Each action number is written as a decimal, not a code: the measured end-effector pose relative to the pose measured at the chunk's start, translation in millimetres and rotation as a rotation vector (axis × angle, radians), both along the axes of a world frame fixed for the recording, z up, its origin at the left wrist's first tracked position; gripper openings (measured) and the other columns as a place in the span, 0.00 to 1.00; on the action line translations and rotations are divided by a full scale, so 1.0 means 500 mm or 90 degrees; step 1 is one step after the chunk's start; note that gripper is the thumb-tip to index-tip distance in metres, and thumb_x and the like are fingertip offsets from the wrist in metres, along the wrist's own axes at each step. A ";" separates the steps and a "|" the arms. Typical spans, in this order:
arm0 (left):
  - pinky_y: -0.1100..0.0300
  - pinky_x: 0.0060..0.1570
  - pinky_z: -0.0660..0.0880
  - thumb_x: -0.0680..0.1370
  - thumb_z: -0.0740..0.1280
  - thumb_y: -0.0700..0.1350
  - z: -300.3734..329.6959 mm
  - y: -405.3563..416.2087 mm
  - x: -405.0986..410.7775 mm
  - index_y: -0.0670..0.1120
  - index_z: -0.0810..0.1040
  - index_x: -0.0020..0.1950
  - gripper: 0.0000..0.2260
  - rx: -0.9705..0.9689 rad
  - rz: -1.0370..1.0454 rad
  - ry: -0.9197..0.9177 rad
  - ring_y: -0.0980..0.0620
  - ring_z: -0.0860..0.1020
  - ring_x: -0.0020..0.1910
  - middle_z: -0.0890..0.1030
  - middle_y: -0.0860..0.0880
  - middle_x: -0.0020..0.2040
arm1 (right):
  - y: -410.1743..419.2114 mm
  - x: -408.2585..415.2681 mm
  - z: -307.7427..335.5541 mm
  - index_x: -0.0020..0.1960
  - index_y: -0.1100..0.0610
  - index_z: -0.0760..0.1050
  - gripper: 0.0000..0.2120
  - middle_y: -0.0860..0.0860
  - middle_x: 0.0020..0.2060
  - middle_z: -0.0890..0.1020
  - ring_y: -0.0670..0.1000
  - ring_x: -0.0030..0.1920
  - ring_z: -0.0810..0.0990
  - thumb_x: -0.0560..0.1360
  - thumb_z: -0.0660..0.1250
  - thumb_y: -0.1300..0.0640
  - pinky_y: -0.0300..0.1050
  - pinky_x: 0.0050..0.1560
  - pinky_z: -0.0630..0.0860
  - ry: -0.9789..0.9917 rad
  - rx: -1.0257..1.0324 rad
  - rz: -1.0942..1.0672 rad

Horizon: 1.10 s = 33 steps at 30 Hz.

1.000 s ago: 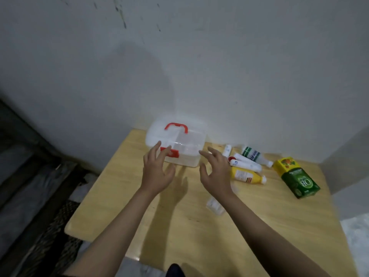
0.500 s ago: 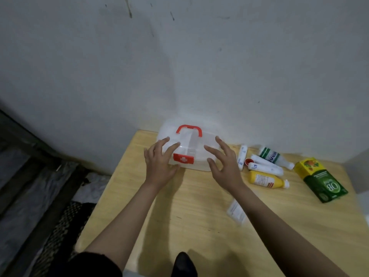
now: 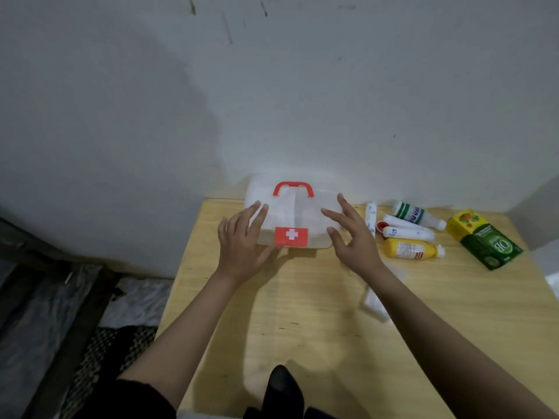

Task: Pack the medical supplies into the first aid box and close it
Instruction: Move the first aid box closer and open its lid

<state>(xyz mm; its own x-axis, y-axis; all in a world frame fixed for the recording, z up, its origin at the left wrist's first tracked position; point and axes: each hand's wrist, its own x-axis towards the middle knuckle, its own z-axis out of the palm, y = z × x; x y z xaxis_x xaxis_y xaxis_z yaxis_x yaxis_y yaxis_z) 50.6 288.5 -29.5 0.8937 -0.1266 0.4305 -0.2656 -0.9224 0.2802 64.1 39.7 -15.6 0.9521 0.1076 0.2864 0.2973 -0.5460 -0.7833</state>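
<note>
The left hand (image 3: 242, 243) and the right hand (image 3: 352, 240) were spread, fingers straight, at either side of the closed first aid box (image 3: 292, 219) on the table (image 3: 302, 313) by the wall. Right of it lay bottles (image 3: 408, 249) and a green carton (image 3: 487, 243).

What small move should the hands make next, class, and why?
Probably grip the first aid box and open its lid: both open hands, left and right, flank the closed box, while the supplies, like the yellow bottle, lie unpacked beside it.
</note>
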 end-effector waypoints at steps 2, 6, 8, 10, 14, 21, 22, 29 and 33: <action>0.41 0.68 0.59 0.73 0.60 0.67 0.010 -0.001 0.001 0.50 0.56 0.76 0.37 -0.094 0.026 0.048 0.43 0.60 0.73 0.61 0.42 0.75 | 0.010 -0.011 0.002 0.64 0.40 0.70 0.20 0.53 0.75 0.61 0.49 0.74 0.60 0.77 0.64 0.58 0.45 0.69 0.63 0.020 0.014 -0.030; 0.47 0.70 0.62 0.72 0.64 0.65 0.032 -0.019 0.013 0.53 0.51 0.77 0.39 -0.305 0.036 0.203 0.47 0.51 0.77 0.51 0.46 0.79 | 0.039 -0.029 0.002 0.65 0.37 0.66 0.21 0.56 0.74 0.64 0.51 0.74 0.60 0.78 0.62 0.58 0.44 0.68 0.62 0.040 0.022 -0.094; 0.49 0.70 0.64 0.73 0.63 0.64 0.039 -0.027 0.016 0.52 0.54 0.76 0.37 -0.351 0.048 0.195 0.49 0.54 0.77 0.55 0.47 0.78 | 0.050 -0.037 0.003 0.65 0.38 0.66 0.21 0.55 0.73 0.64 0.49 0.74 0.60 0.78 0.62 0.59 0.40 0.66 0.61 0.029 0.039 -0.111; 0.52 0.69 0.63 0.73 0.63 0.63 0.047 -0.033 0.014 0.50 0.56 0.76 0.36 -0.377 0.070 0.176 0.48 0.58 0.75 0.60 0.46 0.76 | 0.056 -0.051 0.002 0.66 0.40 0.68 0.20 0.54 0.73 0.66 0.47 0.74 0.60 0.78 0.62 0.59 0.39 0.67 0.63 0.004 0.057 -0.128; 0.52 0.67 0.66 0.70 0.60 0.68 0.058 -0.039 -0.010 0.49 0.56 0.76 0.40 -0.397 0.095 0.172 0.47 0.61 0.73 0.63 0.47 0.75 | 0.064 -0.090 -0.008 0.65 0.45 0.71 0.18 0.58 0.69 0.72 0.52 0.72 0.66 0.77 0.63 0.57 0.55 0.67 0.69 -0.085 0.038 -0.173; 0.56 0.52 0.69 0.65 0.64 0.69 0.050 -0.050 -0.060 0.51 0.48 0.77 0.48 -0.428 0.136 0.230 0.46 0.62 0.70 0.63 0.45 0.72 | 0.073 -0.142 -0.023 0.66 0.41 0.67 0.20 0.59 0.72 0.65 0.53 0.72 0.63 0.75 0.63 0.49 0.54 0.66 0.66 -0.088 -0.013 -0.175; 0.57 0.52 0.69 0.63 0.64 0.70 0.048 -0.052 -0.065 0.51 0.48 0.77 0.49 -0.433 0.135 0.237 0.46 0.62 0.70 0.63 0.45 0.72 | 0.074 -0.145 -0.025 0.66 0.40 0.68 0.20 0.58 0.73 0.65 0.52 0.71 0.62 0.75 0.64 0.50 0.52 0.65 0.66 -0.085 -0.010 -0.178; 0.54 0.59 0.68 0.57 0.80 0.60 0.045 -0.061 -0.093 0.53 0.44 0.76 0.60 -0.440 0.129 0.256 0.49 0.58 0.70 0.59 0.49 0.72 | 0.090 -0.152 -0.016 0.63 0.39 0.71 0.19 0.55 0.73 0.64 0.54 0.72 0.61 0.74 0.68 0.53 0.48 0.63 0.64 -0.059 0.028 -0.228; 0.56 0.59 0.66 0.58 0.81 0.55 0.044 -0.065 -0.097 0.55 0.39 0.76 0.61 -0.472 0.129 0.248 0.48 0.59 0.71 0.59 0.50 0.73 | 0.098 -0.147 0.006 0.63 0.43 0.73 0.18 0.55 0.73 0.63 0.53 0.73 0.60 0.74 0.68 0.54 0.47 0.65 0.62 -0.084 0.048 -0.250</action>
